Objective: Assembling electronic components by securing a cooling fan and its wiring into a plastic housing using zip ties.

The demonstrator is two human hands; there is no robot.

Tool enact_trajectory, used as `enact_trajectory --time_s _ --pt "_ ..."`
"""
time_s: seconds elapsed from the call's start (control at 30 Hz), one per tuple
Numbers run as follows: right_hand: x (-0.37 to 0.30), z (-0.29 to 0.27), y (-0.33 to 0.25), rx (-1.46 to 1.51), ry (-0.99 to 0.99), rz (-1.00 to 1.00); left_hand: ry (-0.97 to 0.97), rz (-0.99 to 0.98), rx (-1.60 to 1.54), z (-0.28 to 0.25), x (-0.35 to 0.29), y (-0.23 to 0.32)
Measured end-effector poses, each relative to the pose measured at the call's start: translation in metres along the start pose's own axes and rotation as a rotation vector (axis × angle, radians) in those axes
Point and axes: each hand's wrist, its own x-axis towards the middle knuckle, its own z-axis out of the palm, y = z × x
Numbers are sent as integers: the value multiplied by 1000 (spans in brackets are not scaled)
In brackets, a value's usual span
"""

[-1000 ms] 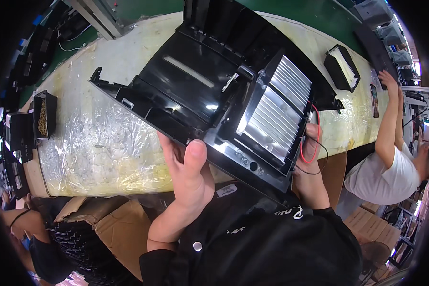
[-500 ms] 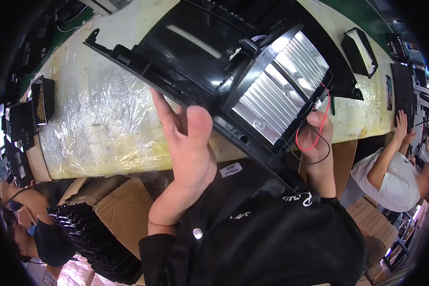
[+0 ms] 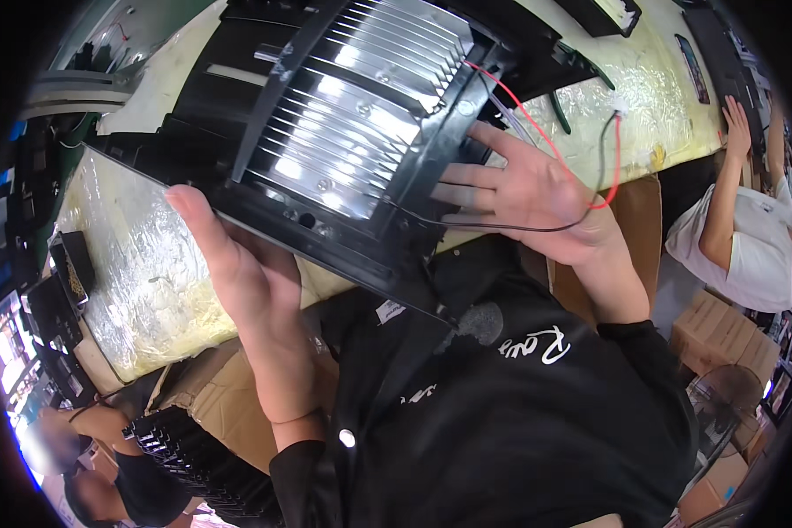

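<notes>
Two hands hold up one big black plastic housing, tilted, above the near edge of the plastic-wrapped workbench. Set in its frame: ribbed silver heat sink, facing the camera. Left hand props the housing's near-left edge w/ fingers up behind it, so grip partly hidden. Right hand lies flat, fingers spread, on the housing's right side. Red wire & black wire run from the housing across the right hand to a small white connector. Far part of housing cut off at frame top. Near left, a cardboard box holds black ribbed parts, hard to make out. Right: another person's arm at the bench.
</notes>
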Motion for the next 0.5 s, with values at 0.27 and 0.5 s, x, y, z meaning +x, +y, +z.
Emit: enact_trajectory --time_s 0.27,0.5 --pt "-47 -40 1 -179 -9 -231 58 93 29 20 0 1" --pt "-43 -50 -95 -684 459 -738 -7 28 230 15 -57 -38"
